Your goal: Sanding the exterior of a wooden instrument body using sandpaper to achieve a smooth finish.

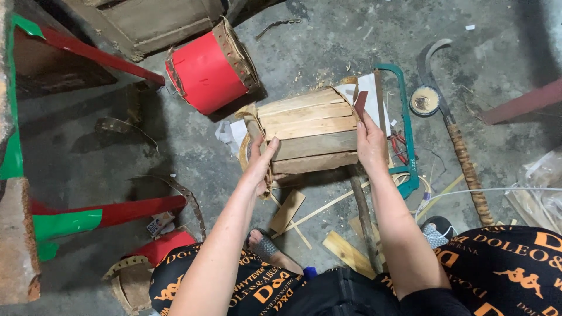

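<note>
Head camera looks down: a wooden slat drum shell (310, 131) lies on its side above the concrete floor (328, 41), long axis left-right. The left hand (261, 161) and right hand (370, 143) clasp its opposite ends, fingers curled on the rims.

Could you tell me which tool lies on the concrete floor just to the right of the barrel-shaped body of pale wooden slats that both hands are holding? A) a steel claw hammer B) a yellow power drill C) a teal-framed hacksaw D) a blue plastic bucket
C: the teal-framed hacksaw lies on the floor right beside the barrel-shaped body of pale wooden slats, which the left hand and right hand grip at its two ends.
</note>
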